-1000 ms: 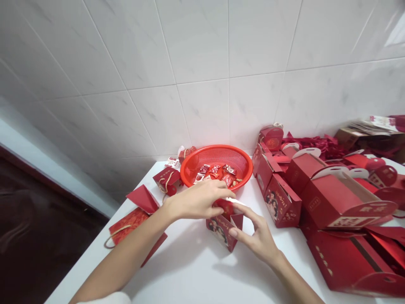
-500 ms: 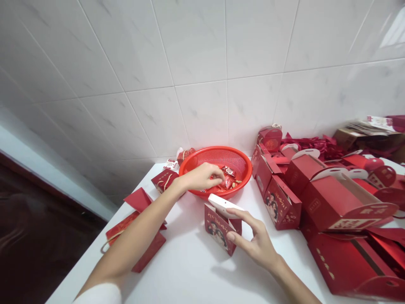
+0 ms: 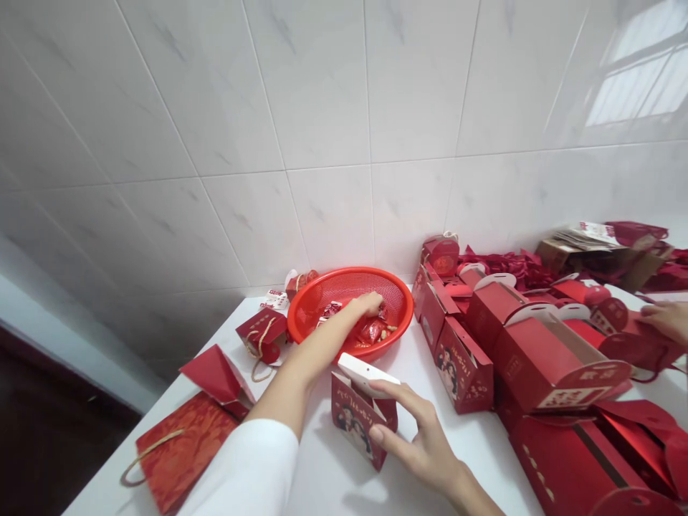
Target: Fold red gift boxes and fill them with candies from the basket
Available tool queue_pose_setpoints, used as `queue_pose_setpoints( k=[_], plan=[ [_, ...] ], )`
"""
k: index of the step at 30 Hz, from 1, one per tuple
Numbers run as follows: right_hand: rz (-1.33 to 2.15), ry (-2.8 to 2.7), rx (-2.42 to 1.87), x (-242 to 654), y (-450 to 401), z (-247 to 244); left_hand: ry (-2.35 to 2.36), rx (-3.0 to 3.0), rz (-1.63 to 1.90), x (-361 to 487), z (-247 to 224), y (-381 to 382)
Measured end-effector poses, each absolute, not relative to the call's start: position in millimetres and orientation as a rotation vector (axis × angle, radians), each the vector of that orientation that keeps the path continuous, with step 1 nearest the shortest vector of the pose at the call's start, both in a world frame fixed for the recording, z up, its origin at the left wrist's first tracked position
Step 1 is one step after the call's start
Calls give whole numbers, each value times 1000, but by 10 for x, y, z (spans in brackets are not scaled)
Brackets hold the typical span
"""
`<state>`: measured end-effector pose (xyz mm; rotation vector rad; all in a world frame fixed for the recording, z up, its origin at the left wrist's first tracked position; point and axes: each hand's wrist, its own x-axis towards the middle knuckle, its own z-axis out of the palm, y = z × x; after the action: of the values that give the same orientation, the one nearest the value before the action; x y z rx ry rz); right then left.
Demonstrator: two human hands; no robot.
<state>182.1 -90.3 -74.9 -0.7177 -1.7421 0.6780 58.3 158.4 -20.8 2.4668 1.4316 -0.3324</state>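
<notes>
My left hand [image 3: 370, 304] reaches into a red plastic colander [image 3: 297, 312], its fingers curled down against a dark red wrapped candy [image 3: 383, 312]. Whether they grip it is hidden. Other red packets and small pale nuts [image 3: 387, 332] lie beside the fingers in the colander. In front of it, a small red gift box [image 3: 352, 423] with a printed couple stands upright on the white table. My right hand [image 3: 416, 437] holds this box, thumb on its printed face and fingers at the raised white flap [image 3: 365, 374].
Red gift boxes [image 3: 564, 358] are piled on the right, one printed box [image 3: 456, 369] at their near edge. Red bags with cord handles [image 3: 185, 448] lie at left. Another person's hand [image 3: 666, 319] touches a red item at far right. A tiled wall [image 3: 327, 215] stands behind.
My left hand has moved deeper into the colander, onto the candies. My right hand keeps its hold on the box. Another person's hand has appeared at far right. The view has shifted.
</notes>
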Motion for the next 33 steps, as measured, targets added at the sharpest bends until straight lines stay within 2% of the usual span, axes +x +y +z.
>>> queue_pose_setpoints(
  k=[13, 33],
  plan=[
    [625, -1766, -696, 1807, -923, -685, 1766, 2275, -288, -72, -20, 1637],
    [658, -1762, -737, 1828, -912, -741, 1566, 2318, -399, -49, -186, 1453]
  ],
)
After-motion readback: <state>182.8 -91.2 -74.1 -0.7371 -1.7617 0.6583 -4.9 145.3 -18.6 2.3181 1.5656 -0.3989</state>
